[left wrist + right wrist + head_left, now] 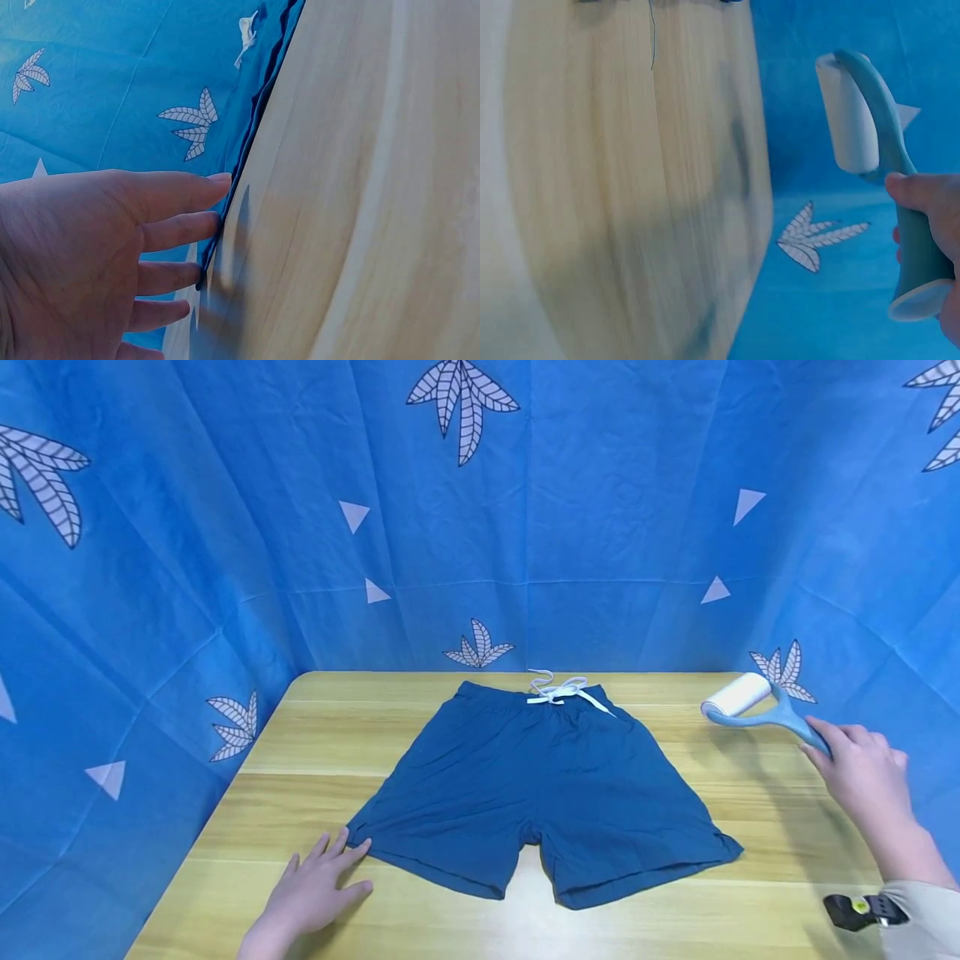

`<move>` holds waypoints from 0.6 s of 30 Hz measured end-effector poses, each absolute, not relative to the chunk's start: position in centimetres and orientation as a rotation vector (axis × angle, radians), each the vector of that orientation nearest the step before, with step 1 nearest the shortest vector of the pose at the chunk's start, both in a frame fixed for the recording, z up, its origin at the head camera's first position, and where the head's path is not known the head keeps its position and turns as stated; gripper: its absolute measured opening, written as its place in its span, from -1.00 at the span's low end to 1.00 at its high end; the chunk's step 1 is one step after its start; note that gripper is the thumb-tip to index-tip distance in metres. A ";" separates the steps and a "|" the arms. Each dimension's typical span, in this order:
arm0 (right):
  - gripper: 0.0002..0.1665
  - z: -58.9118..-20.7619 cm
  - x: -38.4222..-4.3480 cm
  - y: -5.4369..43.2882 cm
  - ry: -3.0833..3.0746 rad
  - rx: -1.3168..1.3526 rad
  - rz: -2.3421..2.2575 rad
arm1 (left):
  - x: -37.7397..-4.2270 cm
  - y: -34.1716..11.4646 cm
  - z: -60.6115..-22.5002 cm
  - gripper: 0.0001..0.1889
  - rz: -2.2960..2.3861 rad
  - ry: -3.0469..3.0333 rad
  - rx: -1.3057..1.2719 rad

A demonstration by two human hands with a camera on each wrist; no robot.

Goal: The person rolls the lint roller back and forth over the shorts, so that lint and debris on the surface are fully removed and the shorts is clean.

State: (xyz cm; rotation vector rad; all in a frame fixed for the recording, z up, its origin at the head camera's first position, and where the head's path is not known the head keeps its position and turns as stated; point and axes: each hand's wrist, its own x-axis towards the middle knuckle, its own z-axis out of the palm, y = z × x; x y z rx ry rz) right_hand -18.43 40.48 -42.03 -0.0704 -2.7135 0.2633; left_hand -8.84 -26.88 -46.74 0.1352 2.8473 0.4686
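Note:
Dark blue shorts (540, 777) lie spread on the wooden table, waistband toward the back and legs toward the front. A white drawstring (558, 691) is tied in a bow at the waistband. My left hand (318, 885) is at the lower left corner of the shorts, fingers extended, fingertips right at the hem. In the left wrist view those fingers (176, 232) look straight and spread beside the fabric edge. On the right, my right hand (862, 768) grips the blue handle of a lint roller (738, 695). Its white roll (849, 112) is raised above the table, pointing left.
The light wooden table (277, 810) has a rounded back left corner. A blue curtain (600, 510) with white leaf and triangle prints hangs behind and along both sides. A black watch-like device (862, 910) is strapped at the right sleeve (922, 914).

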 end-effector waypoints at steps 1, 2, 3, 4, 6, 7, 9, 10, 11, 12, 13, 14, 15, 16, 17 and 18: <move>-0.51 -42.1 -18.8 40.4 -2.723 -0.083 0.282 | -8.9 -26.9 -46.7 -0.32 0.469 2.847 0.134; -0.51 -42.2 -19.3 40.4 -2.727 -0.093 0.303 | -8.9 -26.9 -46.7 -0.32 0.467 2.846 0.131; -0.50 -42.3 -19.7 40.3 -2.732 -0.105 0.320 | -8.9 -26.9 -46.7 -0.32 0.469 2.847 0.130; -0.50 -42.5 -20.1 40.2 -2.735 -0.115 0.339 | -8.9 -26.8 -46.6 -0.32 0.469 2.848 0.129; -0.49 -42.9 -20.9 40.1 -2.744 -0.144 0.368 | -8.9 -26.8 -46.6 -0.32 0.470 2.852 0.129; -0.49 -43.1 -21.3 40.0 -2.744 -0.162 0.380 | -8.9 -26.8 -46.6 -0.32 0.469 2.854 0.131; -0.49 -43.7 -22.1 39.8 -2.743 -0.199 0.403 | -8.9 -26.8 -46.6 -0.33 0.473 2.857 0.133; -0.50 -44.0 -22.4 39.7 -2.743 -0.214 0.412 | -8.8 -26.8 -46.6 -0.33 0.473 2.858 0.133; -0.50 -44.2 -22.7 39.6 -2.745 -0.228 0.424 | -8.8 -26.8 -46.7 -0.33 0.474 2.858 0.134; -0.51 -44.5 -23.1 39.5 -2.745 -0.240 0.436 | -8.8 -26.8 -46.7 -0.33 0.475 2.856 0.134; -0.51 -44.7 -23.4 39.5 -2.745 -0.253 0.446 | -8.8 -26.8 -46.7 -0.33 0.476 2.854 0.132; -0.51 -44.9 -23.6 39.4 -2.748 -0.263 0.457 | -8.8 -26.8 -46.7 -0.33 0.478 2.851 0.131; -0.51 -45.1 -23.9 39.3 -2.755 -0.275 0.464 | -8.8 -26.8 -46.7 -0.33 0.480 2.848 0.128; -0.51 -45.3 -24.1 39.3 -2.763 -0.285 0.472 | -8.9 -26.8 -46.7 -0.33 0.481 2.845 0.126; -0.50 -45.4 -24.3 39.2 -2.772 -0.299 0.484 | -8.9 -26.8 -46.7 -0.33 0.482 2.842 0.124; -0.49 -45.6 -24.5 39.2 -2.781 -0.313 0.496 | -8.9 -26.8 -46.7 -0.33 0.482 2.839 0.123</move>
